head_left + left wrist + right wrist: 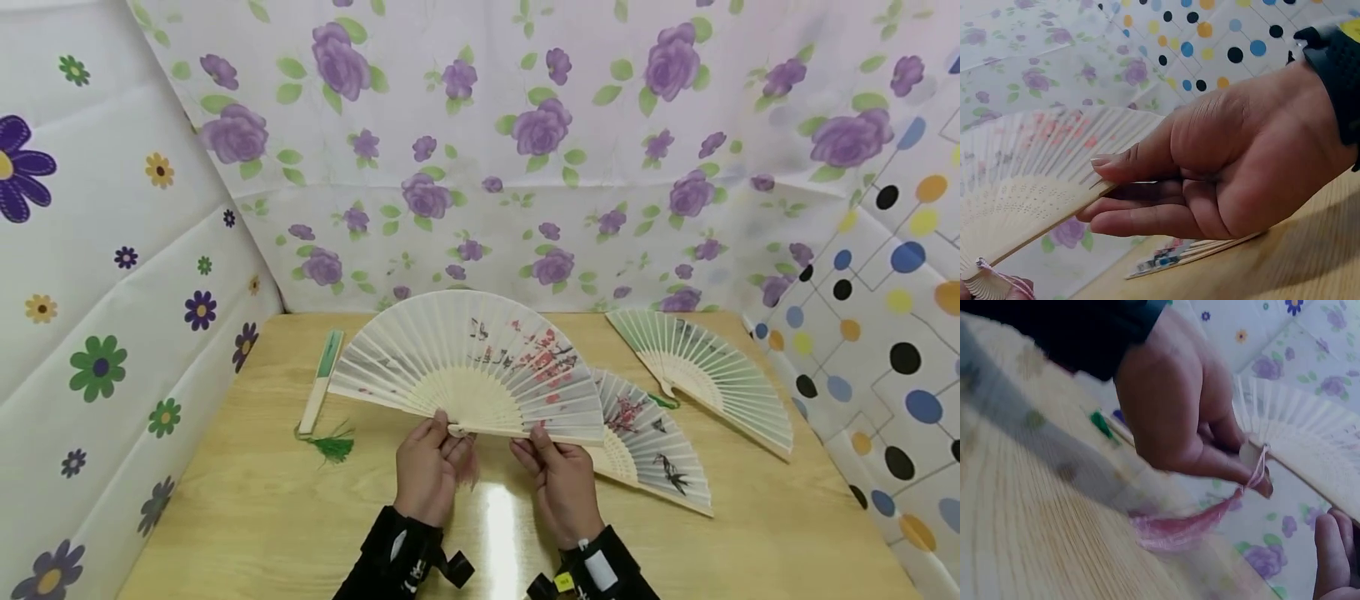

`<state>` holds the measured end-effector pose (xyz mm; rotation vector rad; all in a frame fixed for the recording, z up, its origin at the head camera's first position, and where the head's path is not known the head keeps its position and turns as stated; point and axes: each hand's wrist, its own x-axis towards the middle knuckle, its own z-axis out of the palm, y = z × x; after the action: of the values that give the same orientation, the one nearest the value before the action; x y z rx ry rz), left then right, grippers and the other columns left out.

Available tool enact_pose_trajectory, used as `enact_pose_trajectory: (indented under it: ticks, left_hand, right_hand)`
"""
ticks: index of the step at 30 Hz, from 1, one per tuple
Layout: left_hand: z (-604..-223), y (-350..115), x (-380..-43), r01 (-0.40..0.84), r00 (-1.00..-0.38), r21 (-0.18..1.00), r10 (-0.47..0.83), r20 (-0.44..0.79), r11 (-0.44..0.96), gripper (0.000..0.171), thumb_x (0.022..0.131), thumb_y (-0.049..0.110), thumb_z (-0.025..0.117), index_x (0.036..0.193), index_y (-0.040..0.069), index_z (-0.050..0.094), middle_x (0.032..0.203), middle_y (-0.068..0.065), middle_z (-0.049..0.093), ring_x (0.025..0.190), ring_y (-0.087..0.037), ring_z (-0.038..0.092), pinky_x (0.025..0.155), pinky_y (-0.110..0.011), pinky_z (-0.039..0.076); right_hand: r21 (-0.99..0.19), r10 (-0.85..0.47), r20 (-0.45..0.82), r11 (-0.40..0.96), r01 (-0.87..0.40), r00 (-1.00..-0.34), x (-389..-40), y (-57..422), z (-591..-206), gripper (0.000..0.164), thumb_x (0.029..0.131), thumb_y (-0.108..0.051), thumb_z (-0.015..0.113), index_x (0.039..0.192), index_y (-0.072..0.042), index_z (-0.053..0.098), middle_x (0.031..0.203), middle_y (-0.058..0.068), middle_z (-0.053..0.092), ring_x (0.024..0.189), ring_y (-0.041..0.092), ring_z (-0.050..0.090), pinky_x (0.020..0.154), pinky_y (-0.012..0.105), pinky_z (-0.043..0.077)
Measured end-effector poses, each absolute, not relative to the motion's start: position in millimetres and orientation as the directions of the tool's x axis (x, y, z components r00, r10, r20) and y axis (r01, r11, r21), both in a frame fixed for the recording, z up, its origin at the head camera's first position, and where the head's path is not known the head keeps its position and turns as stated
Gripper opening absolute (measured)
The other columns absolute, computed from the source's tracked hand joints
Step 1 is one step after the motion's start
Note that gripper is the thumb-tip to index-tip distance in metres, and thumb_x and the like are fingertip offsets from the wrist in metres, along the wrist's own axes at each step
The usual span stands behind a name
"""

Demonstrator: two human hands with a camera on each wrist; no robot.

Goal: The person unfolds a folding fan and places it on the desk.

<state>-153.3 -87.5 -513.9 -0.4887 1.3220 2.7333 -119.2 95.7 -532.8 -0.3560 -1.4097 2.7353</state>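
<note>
A white folding fan [465, 367] with red blossoms and pale ribs is spread wide, held up above the table. At its pivot end, my left hand [426, 471] pinches the fan between thumb and fingers. My right hand [566, 487] pinches the lower guard stick farther right, thumb on top. The left wrist view shows the right hand [1241, 156] on that guard, its fingers underneath. In the right wrist view, the left hand [1169, 400] grips the pivot, and a blurred pink tassel [1185, 528] hangs from its cord there.
Behind the held fan, another open blossom fan [663, 446] lies on the wooden table [247, 517]. An open green fan [720, 375] lies at the back right. To the left is a folded green fan [321, 387] with a green tassel [333, 447]. Patterned cloths surround the table.
</note>
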Motion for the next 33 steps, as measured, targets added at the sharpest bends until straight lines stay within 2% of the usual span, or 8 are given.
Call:
enact_pose_trajectory:
  ticks: [7,11,13,15,19,22,27,33]
  left_hand:
    - [-516,-89,-146,-0.2,-0.948,0.75,-0.068,-0.31,-0.63,0.027,0.122,0.017,0.056,0.1,0.003,0.062,0.091,-0.002,0.051,0.078,-0.011,0.064,0.094,-0.029,0.071]
    - [-519,-101,-133,-0.252,-0.949,0.794,-0.021,-0.315,-0.553,0.032,0.123,0.023,0.052,0.129,-0.005,0.067,0.109,-0.005,0.068,0.098,-0.012,0.078,0.103,-0.031,0.071]
    - [-519,-110,-124,-0.286,-0.943,0.821,-0.009,-0.334,-0.493,0.044,0.124,0.027,0.051,0.148,-0.008,0.061,0.119,-0.007,0.074,0.107,-0.014,0.081,0.104,-0.032,0.071]
    - [-520,-119,-114,-0.325,-0.931,0.841,-0.01,-0.365,-0.433,0.05,0.124,0.03,0.052,0.155,-0.009,0.057,0.122,-0.007,0.08,0.109,-0.014,0.083,0.1,-0.033,0.072]
    - [-517,-131,-95,-0.395,-0.908,0.859,-0.004,-0.419,-0.326,0.038,0.118,0.022,0.066,0.14,-0.009,0.068,0.105,-0.006,0.084,0.095,-0.014,0.084,0.085,-0.032,0.074]
    - [-516,-137,-83,-0.411,-0.905,0.867,0.015,-0.424,-0.282,0.024,0.111,0.009,0.075,0.127,-0.009,0.071,0.097,-0.007,0.082,0.087,-0.018,0.083,0.081,-0.034,0.074]
    - [-519,-147,-68,-0.409,-0.908,0.88,0.016,-0.418,-0.242,0.022,0.106,-0.001,0.077,0.123,-0.013,0.07,0.096,-0.01,0.082,0.089,-0.023,0.086,0.083,-0.032,0.075]
    - [-525,-156,-54,-0.448,-0.893,0.884,0.112,-0.436,-0.134,0.034,0.104,0.004,0.082,0.129,-0.013,0.067,0.099,-0.008,0.085,0.092,-0.018,0.084,0.085,-0.03,0.074]
  right_hand:
    - [-0.802,0.154,-0.199,-0.593,0.071,-0.968,-113,93,-533,0.019,0.117,-0.013,0.065,0.113,-0.008,0.083,0.101,-0.001,0.081,0.099,0.011,0.084,0.108,0.034,0.069]
    - [-0.795,0.133,-0.274,-0.588,0.147,-0.952,-103,92,-535,0.021,0.118,-0.014,0.064,0.11,-0.012,0.084,0.1,-0.002,0.081,0.099,0.01,0.084,0.105,0.033,0.071]
    - [-0.789,0.119,-0.324,-0.581,0.199,-0.939,-95,90,-537,0.019,0.118,-0.015,0.065,0.111,-0.011,0.083,0.1,-0.002,0.081,0.099,0.01,0.084,0.103,0.032,0.071]
    - [-0.779,0.103,-0.372,-0.576,0.25,-0.923,-84,88,-539,0.016,0.117,-0.016,0.066,0.115,-0.01,0.081,0.101,-0.002,0.081,0.098,0.01,0.083,0.102,0.031,0.071]
    - [-0.755,0.071,-0.438,-0.571,0.324,-0.896,-60,85,-541,0.015,0.117,-0.017,0.067,0.122,-0.007,0.076,0.102,0.001,0.082,0.097,0.01,0.083,0.101,0.029,0.071]
    - [-0.734,0.006,-0.457,-0.568,0.373,-0.89,-43,85,-541,0.02,0.118,-0.022,0.066,0.122,-0.005,0.075,0.102,0.003,0.082,0.101,0.009,0.084,0.102,0.027,0.07]
    - [-0.685,-0.127,-0.469,-0.572,0.451,-0.874,-20,83,-543,0.036,0.122,-0.03,0.057,0.122,0.002,0.073,0.107,0.004,0.084,0.108,0.009,0.084,0.107,0.027,0.068]
    - [-0.615,-0.172,-0.501,-0.619,0.488,-0.848,-2,91,-547,0.043,0.126,-0.031,0.043,0.14,0.009,0.05,0.119,0.009,0.075,0.115,0.015,0.082,0.114,0.033,0.066]
